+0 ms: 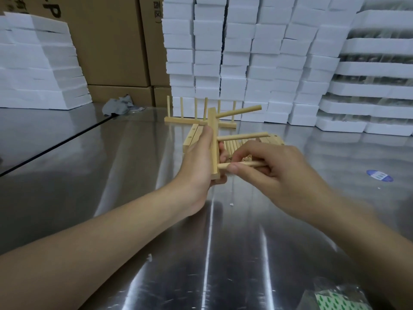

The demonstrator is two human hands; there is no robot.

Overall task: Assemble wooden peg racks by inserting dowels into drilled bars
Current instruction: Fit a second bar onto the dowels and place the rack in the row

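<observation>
Right, the left hand [199,157] is wrapped round a pale square-section wooden bar [213,139], held upright above the shiny steel table [156,220], mid-scene. Two round wooden dowels already sit in it, pointing right: the upper dowel [239,111] is angled up and the middle dowel [242,136] is near level. The right hand [274,173] pinches a third light wooden dowel [245,164] between thumb and curled fingers, with its left end at the bar's lower part. Can't tell if the tip is seated. Just beyond the hands, a loose pile of dowels and drilled bars [232,146] lies on the table. Farther back stands an assembled wooden peg rack [190,120], pegs upright. Far side has stacks of white foam blocks [245,52], with brown cardboard boxes [111,41] far left and a crumpled grey rag [118,106] at their foot. A blue-and-white round sticker [380,175] is on the table at right, and a clear plastic bag [342,296] sits in the near right corner.
</observation>
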